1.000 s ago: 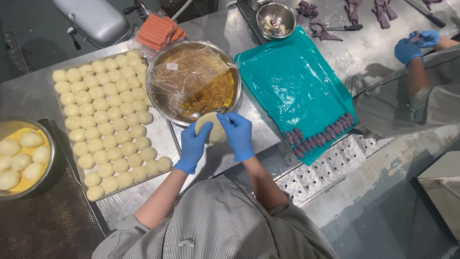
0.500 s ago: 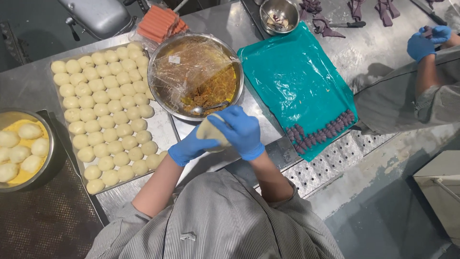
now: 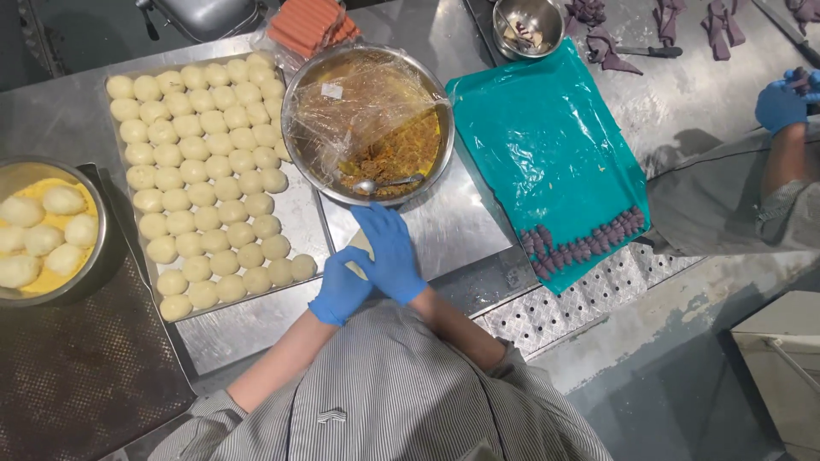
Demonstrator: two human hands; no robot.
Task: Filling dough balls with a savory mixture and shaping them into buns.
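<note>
Right hand (image 3: 391, 253): blue glove, flat and palm-down on top of the dough (image 3: 361, 245); fingers stretched out, pressing, not curled round it.
Left hand (image 3: 342, 286): blue glove, cupped under the dough, fingers curled up against my right palm.
Dough: pale disc sandwiched between both palms, only an edge visible; held over the steel table (image 3: 444, 230), just below the bowl (image 3: 367, 121).
Bowl: steel, half under cling film, brown filling and a spoon (image 3: 384, 183) inside.
Tray (image 3: 299, 224): left of my hands, rows of dough balls (image 3: 201, 179).
Teal sheet (image 3: 547, 145): right, purple pieces along its lower edge.
Co-worker's hand (image 3: 781, 104): far right, blue glove.
</note>
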